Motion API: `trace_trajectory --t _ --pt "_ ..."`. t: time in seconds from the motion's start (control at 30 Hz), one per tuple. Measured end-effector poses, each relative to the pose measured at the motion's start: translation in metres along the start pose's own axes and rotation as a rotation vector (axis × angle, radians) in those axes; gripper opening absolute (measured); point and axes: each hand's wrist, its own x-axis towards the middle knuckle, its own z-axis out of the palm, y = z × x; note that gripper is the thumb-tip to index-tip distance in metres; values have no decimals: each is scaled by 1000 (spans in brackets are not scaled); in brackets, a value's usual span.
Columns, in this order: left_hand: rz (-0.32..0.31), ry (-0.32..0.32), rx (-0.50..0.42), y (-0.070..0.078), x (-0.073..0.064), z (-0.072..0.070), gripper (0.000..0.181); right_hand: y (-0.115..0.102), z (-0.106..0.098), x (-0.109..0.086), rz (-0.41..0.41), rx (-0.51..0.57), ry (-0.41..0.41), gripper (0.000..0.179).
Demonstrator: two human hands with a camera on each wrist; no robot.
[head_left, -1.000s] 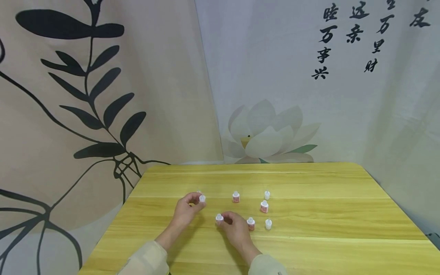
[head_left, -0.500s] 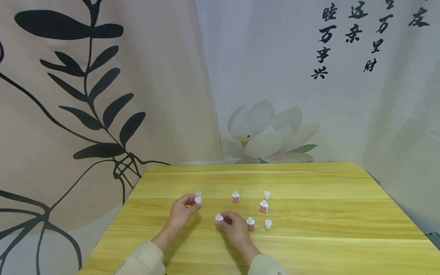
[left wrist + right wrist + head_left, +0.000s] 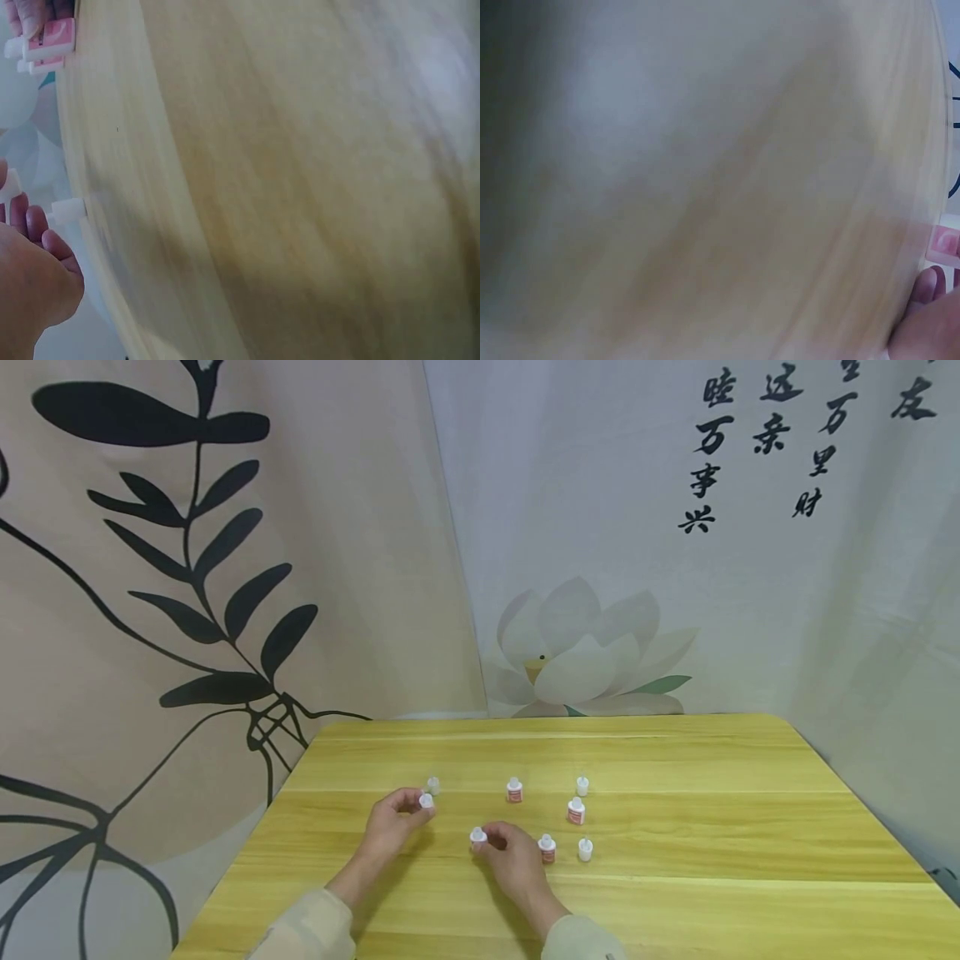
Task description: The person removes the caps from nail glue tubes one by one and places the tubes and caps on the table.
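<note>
My left hand pinches a small white cap between thumb and fingers, above the left part of the table. Just beyond it a similar white cap stands on the tabletop; the left wrist view shows this standing cap close to the fingertips. In the middle, my right hand grips a small white bottle with a pink label. That bottle appears at the top left of the left wrist view, its neck without a cap. The right wrist view catches only part of the hand at the lower right.
Uncapped bottles with reddish labels stand at the back middle, farther right and beside my right hand. Two white caps stand on the right. A printed curtain hangs behind the wooden table.
My left hand has drawn left and slightly toward me with the cap in its fingers, uncovering the standing cap behind it. The right hand and its bottle have stayed in place.
</note>
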Motion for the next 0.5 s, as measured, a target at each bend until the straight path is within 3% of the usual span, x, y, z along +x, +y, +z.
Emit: trace_trajectory --t 0.5 --pt "-54 -42 -75 -9 -1 1 19 0 0 0 6 1 -2 20"
